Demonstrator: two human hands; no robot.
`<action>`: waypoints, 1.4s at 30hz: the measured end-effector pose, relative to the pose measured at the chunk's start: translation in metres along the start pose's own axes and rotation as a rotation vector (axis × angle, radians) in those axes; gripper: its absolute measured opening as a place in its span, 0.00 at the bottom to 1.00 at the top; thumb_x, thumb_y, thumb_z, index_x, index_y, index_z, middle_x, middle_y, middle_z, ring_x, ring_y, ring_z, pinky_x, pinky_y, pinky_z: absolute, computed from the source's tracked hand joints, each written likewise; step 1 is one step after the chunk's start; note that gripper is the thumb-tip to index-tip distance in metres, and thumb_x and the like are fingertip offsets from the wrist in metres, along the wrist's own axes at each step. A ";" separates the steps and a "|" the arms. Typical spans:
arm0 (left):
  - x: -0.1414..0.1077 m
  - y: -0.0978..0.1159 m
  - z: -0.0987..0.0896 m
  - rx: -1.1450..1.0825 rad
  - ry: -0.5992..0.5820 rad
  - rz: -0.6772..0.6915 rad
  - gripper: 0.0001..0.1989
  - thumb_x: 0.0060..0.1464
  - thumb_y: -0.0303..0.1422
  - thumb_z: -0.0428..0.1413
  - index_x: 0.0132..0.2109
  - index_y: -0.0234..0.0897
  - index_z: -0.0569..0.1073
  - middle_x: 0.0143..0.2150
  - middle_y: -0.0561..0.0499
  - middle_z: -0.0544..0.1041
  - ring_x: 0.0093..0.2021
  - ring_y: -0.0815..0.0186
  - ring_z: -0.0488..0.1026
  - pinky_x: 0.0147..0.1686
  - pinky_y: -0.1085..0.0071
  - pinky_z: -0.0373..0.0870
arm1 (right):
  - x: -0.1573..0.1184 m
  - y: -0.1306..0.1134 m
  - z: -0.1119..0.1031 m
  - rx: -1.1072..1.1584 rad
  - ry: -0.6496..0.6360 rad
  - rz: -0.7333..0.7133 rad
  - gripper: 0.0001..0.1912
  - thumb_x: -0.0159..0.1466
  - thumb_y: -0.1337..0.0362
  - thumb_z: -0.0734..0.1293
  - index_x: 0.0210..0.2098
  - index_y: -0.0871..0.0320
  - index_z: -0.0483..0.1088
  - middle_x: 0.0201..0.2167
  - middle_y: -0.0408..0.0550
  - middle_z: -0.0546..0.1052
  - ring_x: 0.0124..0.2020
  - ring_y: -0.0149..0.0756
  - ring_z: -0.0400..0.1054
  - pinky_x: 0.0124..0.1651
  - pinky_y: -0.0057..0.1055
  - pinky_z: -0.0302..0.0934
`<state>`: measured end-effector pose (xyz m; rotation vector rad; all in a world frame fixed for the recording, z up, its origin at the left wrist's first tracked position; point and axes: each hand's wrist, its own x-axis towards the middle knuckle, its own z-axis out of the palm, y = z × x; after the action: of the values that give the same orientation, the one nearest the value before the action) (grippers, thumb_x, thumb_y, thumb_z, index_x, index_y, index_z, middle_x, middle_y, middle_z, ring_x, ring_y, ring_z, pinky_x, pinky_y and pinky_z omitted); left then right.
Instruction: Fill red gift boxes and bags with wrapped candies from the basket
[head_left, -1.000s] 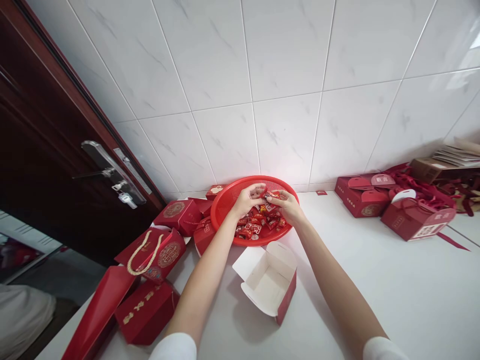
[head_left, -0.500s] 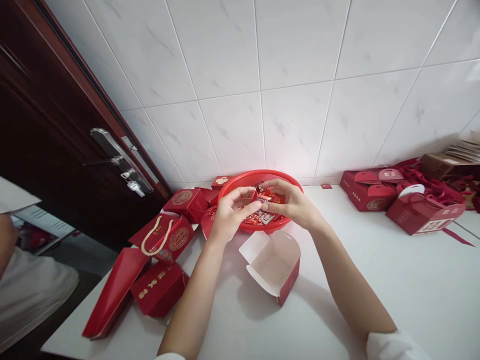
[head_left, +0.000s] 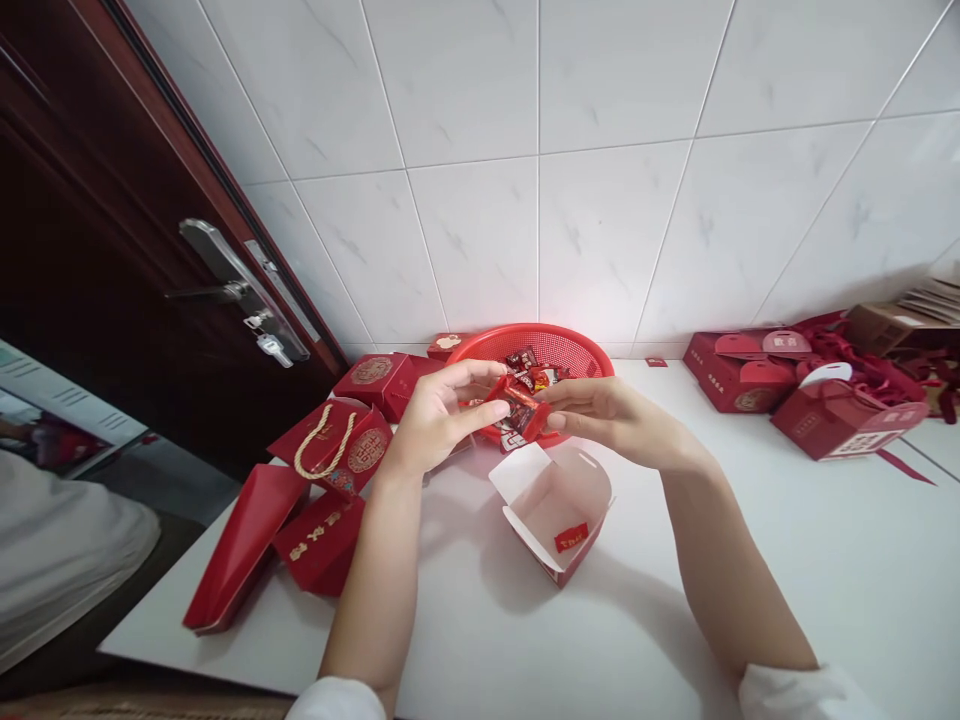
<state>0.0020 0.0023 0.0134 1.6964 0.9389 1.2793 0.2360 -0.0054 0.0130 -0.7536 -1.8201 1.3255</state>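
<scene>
My left hand [head_left: 442,415] is closed, thumb and fingers pinching red-wrapped candy [head_left: 525,408] over the near side of a red plastic basket [head_left: 592,350]. At the candy's right end, my right hand [head_left: 622,420] has its thumb and fingertips closed on the wrapper. More wrapped sweets [head_left: 551,377] lie in the basket behind my fingers. Just below my hands stands an open box [head_left: 536,505], red outside and white inside, flaps up. One small red packet [head_left: 571,538] rests on its floor.
Several red gift boxes [head_left: 322,540] are gathered at the left of the white table [head_left: 480,640], one with a rope handle [head_left: 322,450]. Handled boxes [head_left: 739,370] and ribbons [head_left: 855,360] stand at right. Someone in pale clothing [head_left: 67,550] is at far left, by a dark door [head_left: 112,200].
A small red packet now lies in the open box, which held nothing visible before. Both hands have turned, and larger red-wrapped candy shows between them. The view has shifted slightly.
</scene>
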 end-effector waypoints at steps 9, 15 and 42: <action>0.001 -0.004 -0.008 -0.014 0.048 0.031 0.19 0.44 0.35 0.70 0.44 0.36 0.80 0.43 0.46 0.82 0.44 0.58 0.79 0.43 0.65 0.78 | 0.005 0.008 -0.006 0.163 0.195 0.020 0.12 0.57 0.58 0.76 0.40 0.56 0.81 0.38 0.48 0.82 0.39 0.38 0.76 0.46 0.35 0.69; 0.001 -0.004 -0.003 -0.017 0.048 0.021 0.19 0.43 0.36 0.70 0.44 0.36 0.80 0.45 0.46 0.82 0.45 0.57 0.79 0.42 0.66 0.78 | 0.010 0.011 0.003 0.074 0.318 -0.030 0.21 0.53 0.47 0.77 0.24 0.58 0.73 0.24 0.45 0.75 0.26 0.32 0.67 0.30 0.30 0.62; 0.002 -0.010 -0.002 0.027 -0.080 -0.066 0.22 0.41 0.36 0.72 0.45 0.34 0.80 0.46 0.44 0.82 0.47 0.56 0.79 0.51 0.61 0.76 | -0.006 -0.003 -0.009 -0.536 -0.240 0.128 0.05 0.62 0.62 0.69 0.33 0.57 0.72 0.33 0.47 0.80 0.34 0.36 0.72 0.35 0.30 0.64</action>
<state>-0.0009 0.0085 0.0057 1.7110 0.9607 1.1519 0.2466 -0.0066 0.0162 -1.0366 -2.3990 1.0413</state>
